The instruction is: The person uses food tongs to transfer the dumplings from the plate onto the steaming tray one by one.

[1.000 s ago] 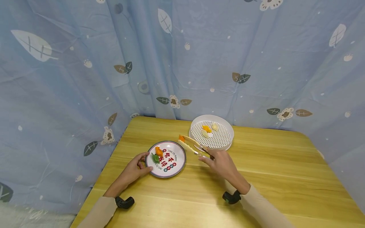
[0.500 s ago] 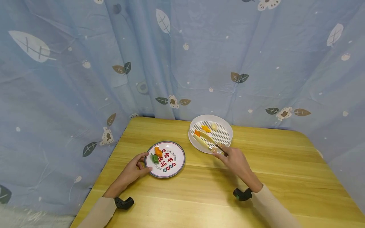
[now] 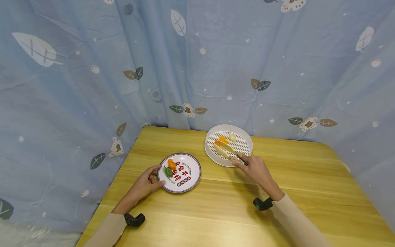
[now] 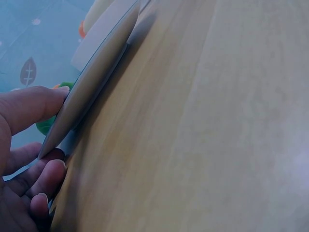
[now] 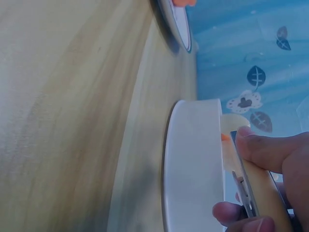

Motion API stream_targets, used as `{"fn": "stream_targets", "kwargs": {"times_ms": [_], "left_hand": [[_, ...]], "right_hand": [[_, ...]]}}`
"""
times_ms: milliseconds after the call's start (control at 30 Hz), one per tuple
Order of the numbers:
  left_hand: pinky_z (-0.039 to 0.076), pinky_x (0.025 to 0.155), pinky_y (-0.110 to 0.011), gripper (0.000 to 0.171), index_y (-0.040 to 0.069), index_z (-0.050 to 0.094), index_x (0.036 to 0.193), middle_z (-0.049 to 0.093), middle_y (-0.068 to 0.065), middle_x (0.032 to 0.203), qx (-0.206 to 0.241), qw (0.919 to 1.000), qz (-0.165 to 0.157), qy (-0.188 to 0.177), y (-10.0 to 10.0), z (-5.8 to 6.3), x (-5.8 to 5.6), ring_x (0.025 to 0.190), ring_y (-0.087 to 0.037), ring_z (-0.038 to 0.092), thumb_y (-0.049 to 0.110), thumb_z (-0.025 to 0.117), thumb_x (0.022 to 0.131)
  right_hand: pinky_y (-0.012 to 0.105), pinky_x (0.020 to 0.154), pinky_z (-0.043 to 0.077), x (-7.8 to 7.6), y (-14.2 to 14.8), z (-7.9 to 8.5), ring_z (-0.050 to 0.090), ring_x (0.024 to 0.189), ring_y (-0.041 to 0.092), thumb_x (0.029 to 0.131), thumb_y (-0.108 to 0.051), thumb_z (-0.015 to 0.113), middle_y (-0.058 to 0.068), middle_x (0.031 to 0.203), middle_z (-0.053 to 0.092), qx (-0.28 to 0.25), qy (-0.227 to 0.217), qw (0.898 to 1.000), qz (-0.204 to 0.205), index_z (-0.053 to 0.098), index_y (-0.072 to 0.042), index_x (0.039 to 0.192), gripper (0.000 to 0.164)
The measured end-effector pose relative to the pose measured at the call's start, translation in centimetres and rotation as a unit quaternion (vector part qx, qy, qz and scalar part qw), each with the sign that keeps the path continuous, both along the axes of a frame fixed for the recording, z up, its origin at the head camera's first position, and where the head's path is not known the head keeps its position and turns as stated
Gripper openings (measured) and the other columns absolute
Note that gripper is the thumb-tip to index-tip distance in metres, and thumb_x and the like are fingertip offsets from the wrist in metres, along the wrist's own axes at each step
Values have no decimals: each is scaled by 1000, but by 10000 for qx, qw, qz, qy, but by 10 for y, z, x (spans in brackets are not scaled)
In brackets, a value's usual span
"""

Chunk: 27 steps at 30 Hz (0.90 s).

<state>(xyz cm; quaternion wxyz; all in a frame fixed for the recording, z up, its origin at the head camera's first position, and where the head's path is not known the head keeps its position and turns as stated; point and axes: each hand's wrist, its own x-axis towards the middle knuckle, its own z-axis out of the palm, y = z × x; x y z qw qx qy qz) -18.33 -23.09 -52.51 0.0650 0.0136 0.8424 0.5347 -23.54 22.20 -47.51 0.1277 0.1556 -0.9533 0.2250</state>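
My left hand (image 3: 146,183) pinches the left rim of a white plate (image 3: 191,168) with red lettering; in the left wrist view the thumb (image 4: 36,106) lies over the edge, other fingers beneath. A small orange food piece (image 3: 171,164) and a green one (image 3: 168,172) sit on the plate. My right hand (image 3: 254,169) holds pale-tipped tongs (image 3: 221,152) over a round white perforated tray (image 3: 228,128). An orange piece (image 3: 217,143) shows at the tongs' tips. Beyond them in the tray lie a yellow-orange piece (image 3: 224,139) and a cream one (image 3: 232,138).
Both stand on a wooden table (image 3: 191,219), with the tray at the back and the plate nearer, to its left. A blue patterned curtain (image 3: 216,68) hangs right behind the table. In the right wrist view the tray's side wall (image 5: 193,164) rises beside the fingers.
My right hand has carried the tongs and the orange piece from beside the plate rightward to over the tray. My left hand and the plate have stayed put.
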Motion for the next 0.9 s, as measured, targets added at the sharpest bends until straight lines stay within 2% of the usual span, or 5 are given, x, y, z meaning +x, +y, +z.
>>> {"fn": "stream_targets", "kwargs": {"times_ms": [333, 467, 567, 633, 900], "left_hand": [[41, 65, -27, 71, 13, 48, 150, 53, -14, 121, 52, 10000, -51, 21, 0, -1, 2, 83, -23, 47, 23, 84, 89], [41, 65, -27, 71, 14, 49, 150, 53, -13, 121, 56, 10000, -22, 2, 0, -1, 1, 83, -23, 48, 23, 84, 89], [41, 66, -27, 72, 15, 49, 150, 54, -13, 121, 32, 10000, 22, -10, 0, -1, 0, 84, -23, 48, 22, 84, 88], [41, 66, -27, 71, 16, 50, 150, 54, -12, 121, 27, 10000, 36, -7, 0, -1, 0, 84, -24, 48, 22, 85, 88], [41, 65, -27, 71, 14, 48, 151, 54, -13, 121, -26, 10000, -21, 36, 0, 0, 0, 84, -22, 48, 22, 83, 89]], "right_hand": [[31, 52, 31, -8, -2, 0, 37, 56, 15, 92, -43, 77, -5, 57, 38, 158, -268, 9994, 127, 69, -2, 131, 57], [31, 51, 30, -11, -3, 2, 37, 54, 15, 92, -42, 77, -6, 57, 36, 153, -249, 9994, 198, 77, -5, 99, 37], [31, 51, 29, -15, -4, 5, 38, 53, 15, 93, -43, 76, -5, 57, 36, 149, -347, 9991, 189, 60, -13, 73, 39], [31, 52, 30, -17, -4, 8, 38, 53, 16, 93, -44, 75, -5, 56, 37, 155, -501, 9985, 141, 54, -15, 68, 45], [32, 54, 32, -22, -4, 14, 41, 57, 17, 93, -44, 76, -3, 57, 40, 199, -868, 9960, 65, 57, -14, 69, 43]]}}
